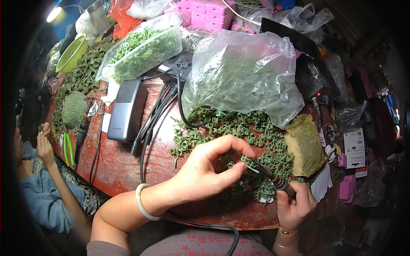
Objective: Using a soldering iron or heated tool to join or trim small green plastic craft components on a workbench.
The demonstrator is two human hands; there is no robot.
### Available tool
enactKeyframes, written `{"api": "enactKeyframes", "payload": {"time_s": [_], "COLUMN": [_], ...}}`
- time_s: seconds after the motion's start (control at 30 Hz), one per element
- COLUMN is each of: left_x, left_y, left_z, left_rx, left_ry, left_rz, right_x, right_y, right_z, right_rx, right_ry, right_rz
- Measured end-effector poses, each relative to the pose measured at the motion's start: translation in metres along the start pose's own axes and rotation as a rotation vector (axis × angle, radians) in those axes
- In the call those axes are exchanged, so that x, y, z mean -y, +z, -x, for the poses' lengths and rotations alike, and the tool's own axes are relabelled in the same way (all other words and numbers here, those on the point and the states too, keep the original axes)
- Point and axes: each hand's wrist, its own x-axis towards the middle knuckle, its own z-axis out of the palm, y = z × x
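My left hand (215,166), wearing a pale bangle, is closed in a pinch on a small green plastic piece (251,164) above the red worktop (183,200). My right hand (294,202) grips the handle of a pen-like tool, apparently a soldering iron (278,181); its dark metal end reaches up-left to the piece at my left fingertips. A loose pile of similar green pieces (271,151) lies under and behind my hands. A worn, green-crusted tan pad (304,145) sits to the right of the tool.
A bulging clear bag (241,77), a tub of green pieces (141,49), a grey power bank (126,111) and cables (153,115) occupy the table. Pink blocks (205,13) are behind. At left, a co-worker's hands (45,143) hold something small near green pliers (68,149).
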Motion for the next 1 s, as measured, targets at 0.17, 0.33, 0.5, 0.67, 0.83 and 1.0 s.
{"api": "enactKeyframes", "payload": {"time_s": [0.17,0.33,0.5,0.67,0.83,1.0], "left_x": [0.000,-0.003,-0.006,-0.007,-0.007,-0.010], "left_y": [0.000,0.000,0.000,0.004,0.002,0.002], "left_z": [0.000,-0.001,0.000,-0.003,-0.001,-0.001], "left_rx": [-0.011,-0.001,0.010,0.042,0.043,0.007], "left_ry": [-0.002,0.007,-0.031,-0.019,-0.030,-0.053], "left_rz": [0.004,0.098,0.195,0.266,0.245,0.283], "right_x": [-0.001,-0.010,-0.040,-0.036,0.007,0.011], "right_y": [0.000,-0.015,-0.035,-0.036,-0.016,-0.006], "right_z": [0.002,0.009,0.001,0.002,-0.008,-0.004], "right_rx": [-0.018,-0.213,-0.254,-0.277,-0.142,-0.043], "right_ry": [0.026,0.076,0.187,0.222,0.216,0.018], "right_rz": [-0.013,0.067,0.377,0.311,-0.067,-0.085]}}
